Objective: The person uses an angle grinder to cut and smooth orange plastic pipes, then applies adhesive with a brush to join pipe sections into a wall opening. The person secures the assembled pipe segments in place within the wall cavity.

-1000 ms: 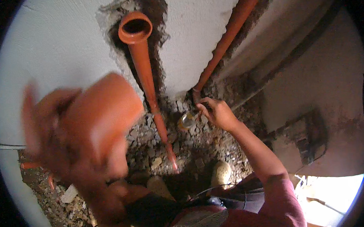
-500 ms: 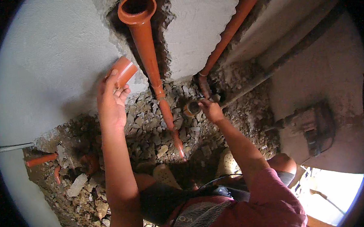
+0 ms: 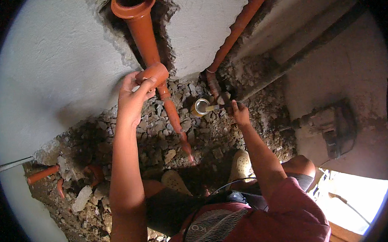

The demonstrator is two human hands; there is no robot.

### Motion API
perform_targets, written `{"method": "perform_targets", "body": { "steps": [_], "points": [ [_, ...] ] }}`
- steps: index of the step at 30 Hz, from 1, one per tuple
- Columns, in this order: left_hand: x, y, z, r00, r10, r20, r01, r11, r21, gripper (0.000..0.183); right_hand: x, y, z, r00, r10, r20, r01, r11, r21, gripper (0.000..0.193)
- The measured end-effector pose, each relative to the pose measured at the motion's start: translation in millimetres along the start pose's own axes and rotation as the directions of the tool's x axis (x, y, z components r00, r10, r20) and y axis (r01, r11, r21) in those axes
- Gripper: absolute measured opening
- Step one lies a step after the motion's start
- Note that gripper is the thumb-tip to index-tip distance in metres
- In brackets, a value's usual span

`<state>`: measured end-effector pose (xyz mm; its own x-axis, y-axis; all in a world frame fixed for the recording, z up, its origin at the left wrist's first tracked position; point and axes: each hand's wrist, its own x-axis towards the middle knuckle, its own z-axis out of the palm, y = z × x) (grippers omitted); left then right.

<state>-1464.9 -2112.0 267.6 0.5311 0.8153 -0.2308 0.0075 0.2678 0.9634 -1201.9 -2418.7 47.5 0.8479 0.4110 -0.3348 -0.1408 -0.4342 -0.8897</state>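
My left hand [image 3: 132,95] is raised with its fingers wrapped round a short orange pipe fitting [image 3: 156,73]. In this view the fitting overlaps the long orange pipe [image 3: 142,39], which has a wide open mouth at its top. My right hand [image 3: 240,113] grips the dark handle of a paintbrush; its pale bristles [image 3: 211,107] point left. Just beside the bristle tips stands an open round can [image 3: 198,108] on the rubble. Whether the bristles touch its rim I cannot tell.
Another orange pipe [image 3: 242,28] runs down the wall into broken stones [image 3: 160,139]. A dark pole [image 3: 295,67] leans on the right, near a dark power tool [image 3: 331,132]. Orange pipe pieces [image 3: 43,174] lie at left. My feet, in perforated clogs [image 3: 240,164], stand on the rubble.
My left hand has moved right and slightly down with the fitting, turning it. My right hand has drawn back to the right from the can, bringing the brush's bristles into view.
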Motion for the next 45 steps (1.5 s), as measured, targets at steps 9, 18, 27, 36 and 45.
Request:
{"method": "perform_targets", "body": {
  "steps": [9,18,27,36,45],
  "points": [
    [9.7,-21.7,0.9,0.976,-0.208,0.057,0.216,0.921,-0.323,0.066,-6.0,-20.8,-25.2,0.999,-0.004,-0.042,0.011,0.984,0.178,0.047],
    [-5.1,-20.2,27.9,0.946,-0.269,0.183,0.282,0.958,-0.050,0.039,-55.1,-175.3,-66.0,0.981,-0.195,-0.008,0.170,0.836,0.522,0.037],
    [-30.3,-8.6,54.5,0.935,-0.227,0.274,0.242,0.970,-0.024,0.044,-80.4,-227.6,-45.1,0.939,-0.319,0.129,0.176,0.769,0.615,0.037],
    [-34.6,-5.0,53.0,0.892,-0.163,0.422,0.228,0.968,-0.107,0.040,-78.7,-216.9,-35.0,0.946,-0.304,0.108,0.182,0.779,0.600,0.039],
    [-36.7,6.7,52.7,0.881,-0.172,0.441,0.271,0.947,-0.172,0.041,-79.7,-213.0,-37.9,0.937,-0.321,0.136,0.174,0.768,0.616,0.038]
  ]
}}
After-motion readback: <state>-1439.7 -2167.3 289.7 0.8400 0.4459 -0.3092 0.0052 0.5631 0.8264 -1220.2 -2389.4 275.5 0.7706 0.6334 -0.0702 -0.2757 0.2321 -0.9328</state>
